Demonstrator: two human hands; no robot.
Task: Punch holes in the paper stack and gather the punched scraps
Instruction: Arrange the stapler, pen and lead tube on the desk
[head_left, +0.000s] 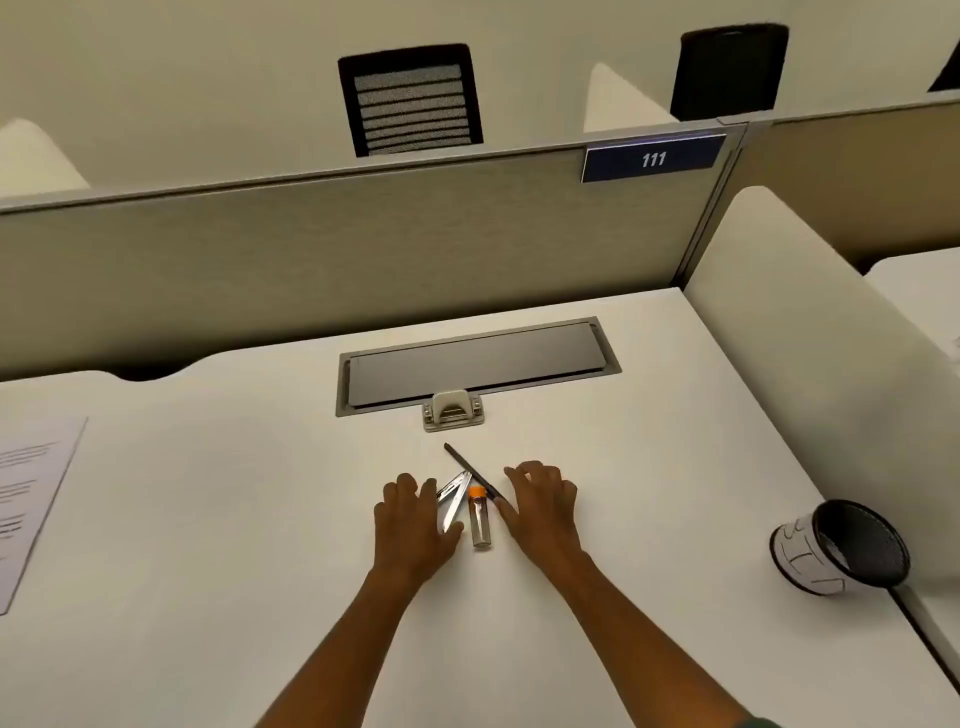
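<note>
A small white hole punch (453, 410) stands at the front edge of the desk's cable hatch. A printed paper stack (26, 493) lies at the far left of the desk. Between my hands lie metal tweezers (453, 501), a clear vial with an orange cap (479, 517) and a thin dark ruler-like strip (470, 470). My left hand (413, 519) rests palm down beside the tweezers, fingers slightly curled, holding nothing. My right hand (543, 506) rests just right of the strip, its thumb side touching or nearly touching the strip's near end.
A grey cable hatch (545, 353) is set into the white desk (208, 519). A black mesh cup (841, 553) lies on its side at the right edge. A beige partition with a "111" sign (652, 158) rises behind the desk; a white divider (779, 312) bounds the right.
</note>
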